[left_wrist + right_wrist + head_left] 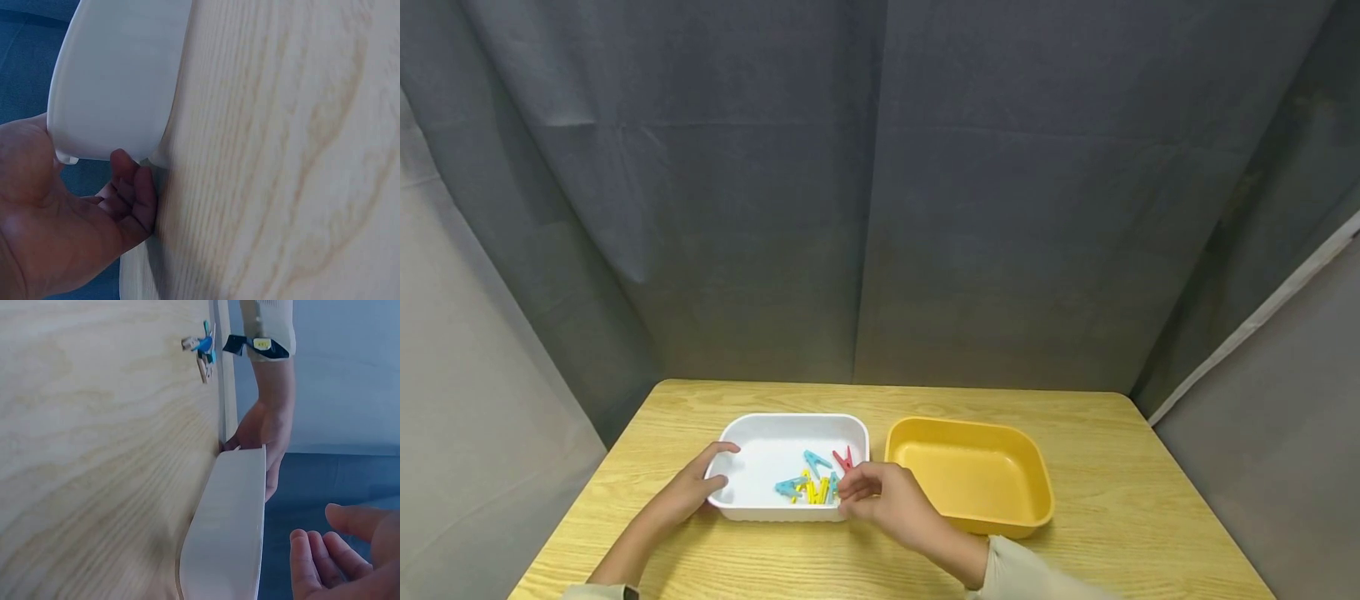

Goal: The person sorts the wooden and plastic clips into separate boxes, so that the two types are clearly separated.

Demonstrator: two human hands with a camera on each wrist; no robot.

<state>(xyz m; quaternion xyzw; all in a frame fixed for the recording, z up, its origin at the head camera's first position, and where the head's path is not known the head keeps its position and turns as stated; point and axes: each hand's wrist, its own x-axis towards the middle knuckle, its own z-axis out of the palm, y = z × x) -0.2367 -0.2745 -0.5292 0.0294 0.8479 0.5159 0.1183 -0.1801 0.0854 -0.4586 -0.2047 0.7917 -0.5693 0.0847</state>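
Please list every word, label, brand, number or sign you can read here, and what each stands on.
Yellow label on the black strap: dark marks, too small and blurred to read.
No other text shows on the white tray, yellow tray or pegs.

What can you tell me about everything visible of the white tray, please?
The white tray is a shallow rectangle with rounded corners and a rim, apparently plastic. It stands open side up on the wood-grained table, left of the yellow tray. Red, blue and yellow clothespins lie toward its right side. The left hand grips its left end; the right hand is over its right front corner, contact unclear.
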